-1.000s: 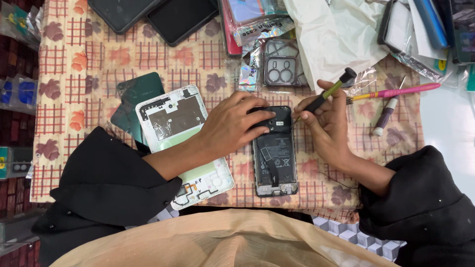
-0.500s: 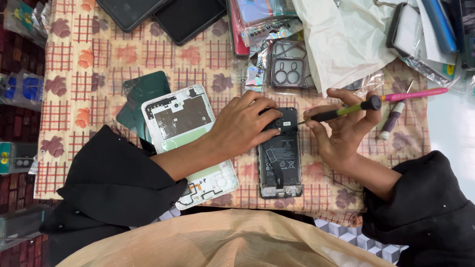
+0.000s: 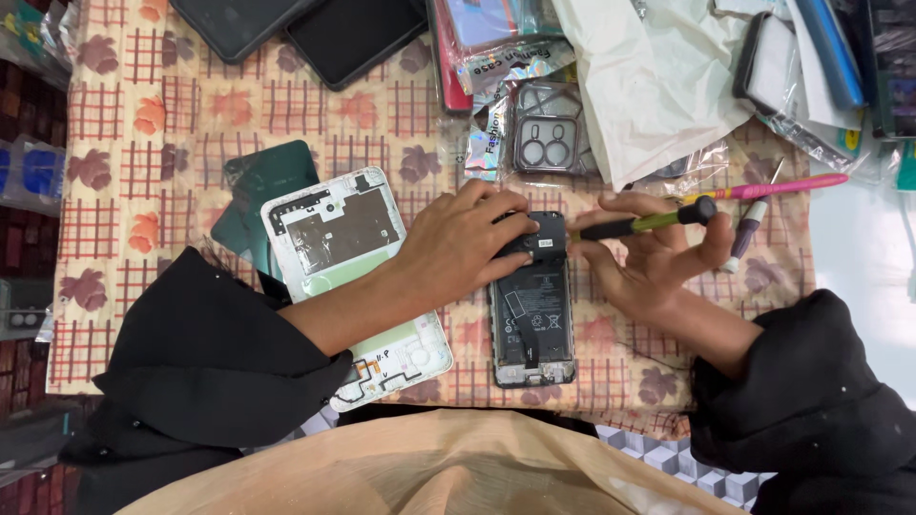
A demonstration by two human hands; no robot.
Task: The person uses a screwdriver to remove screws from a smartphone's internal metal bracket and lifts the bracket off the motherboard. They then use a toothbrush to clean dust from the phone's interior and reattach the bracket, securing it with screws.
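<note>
- The left hand (image 3: 468, 243) lies flat on the top part of an opened phone (image 3: 532, 305), with its fingers (image 3: 510, 227) bent over the upper edge and pressing it down on the desk (image 3: 191, 114).
- The opened phone lies with its back cover off, so the dark battery and the inner parts show; it is upright in the view, at the near middle of the desk, between the two hands.
- The right hand (image 3: 654, 262) holds a thin screwdriver (image 3: 644, 224) with a yellow-green handle and a black cap; the fingers (image 3: 625, 203) are closed around the handle.
- The screwdriver lies almost level, and its tip points left to the top part of the phone, just beside the left fingers; whether the tip touches the phone I cannot tell.
- A white phone frame (image 3: 339, 238) lies to the left of the opened phone, partly under the left forearm, and a dark green back cover (image 3: 262, 186) is partly under this frame.
- Behind the hands there is a clear phone case (image 3: 544, 143), a white plastic bag (image 3: 649, 86) and a pink pen (image 3: 778, 187).
- A patterned cloth with flowers and red squares covers the desk.
</note>
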